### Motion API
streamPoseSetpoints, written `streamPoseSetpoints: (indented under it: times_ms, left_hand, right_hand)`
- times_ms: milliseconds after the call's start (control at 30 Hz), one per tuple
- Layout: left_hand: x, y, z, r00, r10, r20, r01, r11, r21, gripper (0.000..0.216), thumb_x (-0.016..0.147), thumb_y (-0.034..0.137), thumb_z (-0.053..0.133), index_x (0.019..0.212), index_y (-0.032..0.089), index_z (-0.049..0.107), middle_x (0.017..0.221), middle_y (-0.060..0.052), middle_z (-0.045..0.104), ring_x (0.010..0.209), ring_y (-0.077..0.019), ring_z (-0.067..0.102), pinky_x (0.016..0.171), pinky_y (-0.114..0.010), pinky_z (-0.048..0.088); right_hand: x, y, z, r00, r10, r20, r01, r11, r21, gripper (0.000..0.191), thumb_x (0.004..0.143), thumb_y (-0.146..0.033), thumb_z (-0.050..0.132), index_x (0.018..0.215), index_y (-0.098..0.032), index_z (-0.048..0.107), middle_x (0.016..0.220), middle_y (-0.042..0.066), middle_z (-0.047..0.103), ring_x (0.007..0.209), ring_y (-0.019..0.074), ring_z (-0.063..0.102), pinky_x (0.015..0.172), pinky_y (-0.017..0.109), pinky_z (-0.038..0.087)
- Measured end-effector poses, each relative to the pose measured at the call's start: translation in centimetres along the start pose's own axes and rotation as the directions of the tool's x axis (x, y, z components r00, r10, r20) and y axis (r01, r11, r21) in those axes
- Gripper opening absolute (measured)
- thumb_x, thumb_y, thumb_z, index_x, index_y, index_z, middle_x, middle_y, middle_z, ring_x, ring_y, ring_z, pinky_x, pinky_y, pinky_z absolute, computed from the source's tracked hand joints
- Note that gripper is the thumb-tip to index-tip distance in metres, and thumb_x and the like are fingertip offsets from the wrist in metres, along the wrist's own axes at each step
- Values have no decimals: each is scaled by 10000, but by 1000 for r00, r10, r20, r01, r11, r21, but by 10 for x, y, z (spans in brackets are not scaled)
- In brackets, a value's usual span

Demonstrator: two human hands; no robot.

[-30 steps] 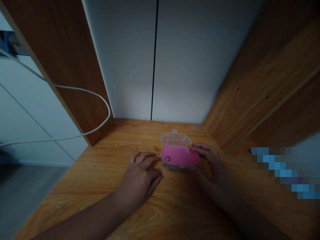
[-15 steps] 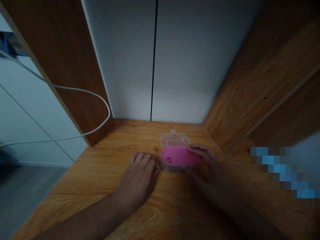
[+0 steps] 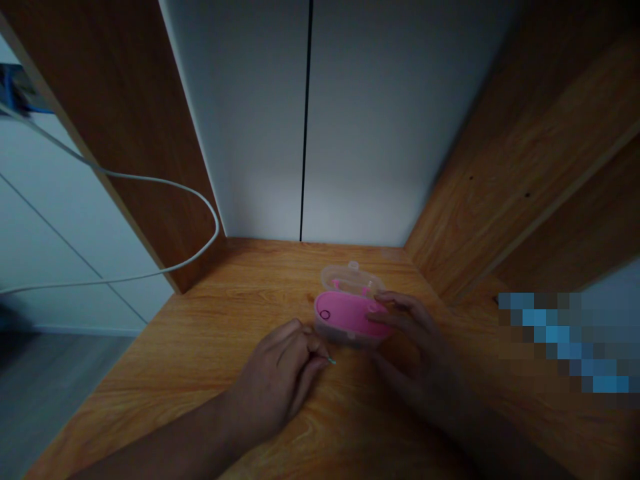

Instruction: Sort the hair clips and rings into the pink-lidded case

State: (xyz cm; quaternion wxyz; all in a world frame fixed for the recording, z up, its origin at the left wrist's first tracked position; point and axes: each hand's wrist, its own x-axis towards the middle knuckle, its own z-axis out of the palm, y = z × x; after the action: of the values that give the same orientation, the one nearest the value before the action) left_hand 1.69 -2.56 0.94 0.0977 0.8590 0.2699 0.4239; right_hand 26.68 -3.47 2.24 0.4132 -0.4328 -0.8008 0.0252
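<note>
My left hand [image 3: 287,363] is closed in a pinch just left of and in front of a small oval plastic case. From its fingertips sticks out a small thin thing with a pale green end [image 3: 331,361]; most of it is hidden. The case [image 3: 345,335] has clear walls and a pink top surface, and its clear lid [image 3: 353,277] stands open at the back. On the pink surface lies a small dark ring [image 3: 325,314]. My right hand [image 3: 417,347] holds the right end of the case, fingers over the pink top and thumb at the front.
The case stands on a wood-grain tabletop [image 3: 270,267] with white panels [image 3: 260,133] behind it. Wooden boards rise at left and right. A white cable [image 3: 215,227] loops in from the left. A blurred-out patch covers the right edge.
My left hand has come a little nearer to me and now shows the green-ended thing in its pinch. The case has turned slightly, its left end shifting left.
</note>
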Motion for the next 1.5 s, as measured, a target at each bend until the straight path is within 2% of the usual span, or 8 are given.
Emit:
streamPoseSetpoints:
  times_ms: [200, 333, 500, 667, 867, 1200, 1367, 1500]
  left_hand:
    - [-1, 10, 8, 991, 69, 115, -70, 998, 5, 110, 988, 179, 486, 893, 190, 541, 769, -26, 646, 697, -169, 566, 620, -273, 473]
    - [-2, 19, 8, 982, 108, 155, -104, 994, -31, 114, 985, 162, 489, 898, 180, 561, 774, -23, 669, 706, -168, 585, 658, -285, 509]
    - [-2, 19, 5, 980, 160, 121, -150, 985, -85, 89, 978, 135, 514, 936, 181, 577, 776, -15, 681, 713, -157, 599, 689, -281, 525]
    - [-5, 12, 5, 1000, -5, -30, 4, 1000, -15, 117, 954, 114, 530, 1006, 203, 586, 1119, -90, 650, 1036, -207, 618, 882, -354, 537]
    - [0, -3, 6, 987, -135, 91, 126, 987, 101, 123, 968, 136, 483, 1019, 188, 582, 1535, -144, 409, 1410, -283, 405, 1130, -514, 414]
    - [1, -1, 3, 986, -162, 42, 160, 986, 56, 171, 977, 148, 462, 1116, 181, 556, 1346, -152, 559, 1284, -251, 513, 1071, -478, 469]
    - [4, 0, -2, 985, -163, -56, 166, 985, 45, 114, 951, 131, 525, 994, 186, 614, 1231, -119, 618, 1153, -232, 591, 957, -419, 528]
    - [6, 0, -6, 989, -9, -147, 9, 1000, -6, 147, 895, 82, 633, 981, 195, 672, 987, -48, 718, 927, -177, 651, 807, -328, 552]
  right_hand:
    - [-1, -16, -9, 942, -318, 106, 323, 946, -37, 256, 797, -300, 780, 1028, -342, 677, 1062, -7, 721, 1121, 258, 636, 967, 460, 520]
    - [2, -22, -10, 904, -362, 228, 360, 932, 49, 146, 832, -226, 725, 918, -333, 676, 848, -79, 754, 950, 204, 695, 905, 396, 540]
    - [3, -22, -10, 906, -379, 191, 374, 925, 60, 185, 827, -185, 726, 942, -298, 635, 873, -61, 749, 965, 205, 673, 909, 388, 532]
    - [-1, -11, -6, 996, -55, -75, 51, 997, -50, 69, 900, -232, 640, 945, -270, 604, 1003, 35, 657, 953, 221, 631, 814, 388, 543]
    - [2, 4, 2, 919, 358, -163, -368, 929, -30, 209, 957, -409, 558, 844, -236, 588, 903, 58, 595, 773, 206, 603, 652, 351, 552]
    - [5, 3, 7, 933, 357, -48, -346, 924, 165, 231, 954, -412, 564, 814, -233, 605, 1046, 83, 627, 975, 225, 634, 817, 380, 584]
    - [5, 7, 1, 933, 325, -155, -317, 945, 77, 184, 931, -397, 610, 830, -244, 618, 1029, 62, 675, 982, 234, 650, 880, 422, 550]
    - [1, 7, -3, 939, 265, -221, -253, 964, 80, 64, 909, -335, 658, 904, -272, 673, 1004, 31, 719, 959, 228, 683, 869, 414, 568]
